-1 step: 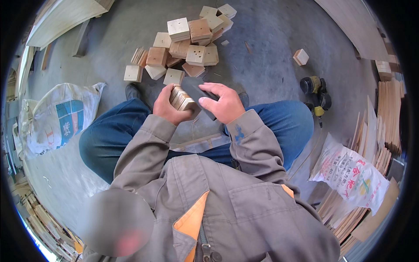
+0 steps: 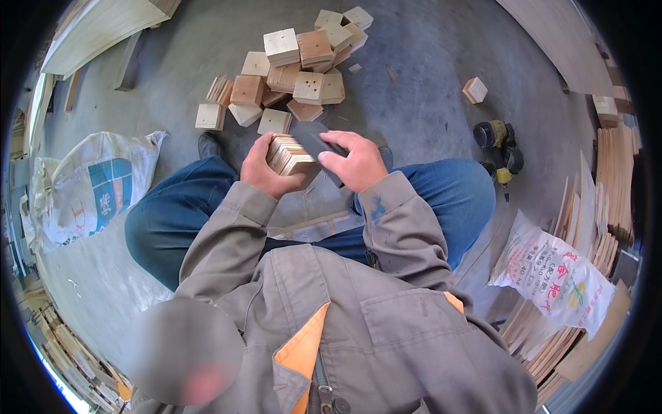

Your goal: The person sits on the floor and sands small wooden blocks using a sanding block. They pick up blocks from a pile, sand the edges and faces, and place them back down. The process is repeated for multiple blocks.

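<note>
At the centre of the frame, your right hand (image 2: 358, 163), pinching the dark block (image 2: 317, 148), has shifted slightly rightward, so more layered edge lies exposed on the wooden stack (image 2: 289, 157) your left hand (image 2: 265, 169) grips.

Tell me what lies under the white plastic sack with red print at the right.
Thin brown wooden boards stick out from under the white plastic sack and a flat tan panel shows at its lower right. What lies beneath its middle is covered and cannot be seen.
</note>
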A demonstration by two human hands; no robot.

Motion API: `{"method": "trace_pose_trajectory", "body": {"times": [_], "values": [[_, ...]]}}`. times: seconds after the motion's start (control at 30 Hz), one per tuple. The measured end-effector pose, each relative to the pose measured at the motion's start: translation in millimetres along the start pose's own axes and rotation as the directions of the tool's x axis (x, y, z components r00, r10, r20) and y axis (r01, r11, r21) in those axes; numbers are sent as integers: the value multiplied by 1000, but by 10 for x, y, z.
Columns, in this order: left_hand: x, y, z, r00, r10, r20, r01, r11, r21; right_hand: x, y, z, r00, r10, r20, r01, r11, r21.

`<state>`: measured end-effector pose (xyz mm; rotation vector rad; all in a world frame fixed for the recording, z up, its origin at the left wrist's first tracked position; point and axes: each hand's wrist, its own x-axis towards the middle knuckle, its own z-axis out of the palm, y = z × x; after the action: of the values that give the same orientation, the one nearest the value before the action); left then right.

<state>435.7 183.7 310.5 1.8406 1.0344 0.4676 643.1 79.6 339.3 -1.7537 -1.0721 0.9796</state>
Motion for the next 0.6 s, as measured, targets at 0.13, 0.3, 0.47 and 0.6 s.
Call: {"method": "trace_pose_trajectory", "body": {"times": [0.13,0.3,0.47,0.6], "values": [[84,203,-108,1000,10,-8,-12,885,-466,47,323,-46,970,98,-221,-122,988,-99],[159,216,-212,999,1,-42,-25,815,-579,71,205,-41,959,239,-155,-141,871,472],[95,146,-205,998,25,-55,-50,846,-530,66,85,110,932,363,-10,-235,624,745],[92,115,-187,997,52,-59,-76,837,-541,64,34,162,918,391,61,-274,516,811]]}}
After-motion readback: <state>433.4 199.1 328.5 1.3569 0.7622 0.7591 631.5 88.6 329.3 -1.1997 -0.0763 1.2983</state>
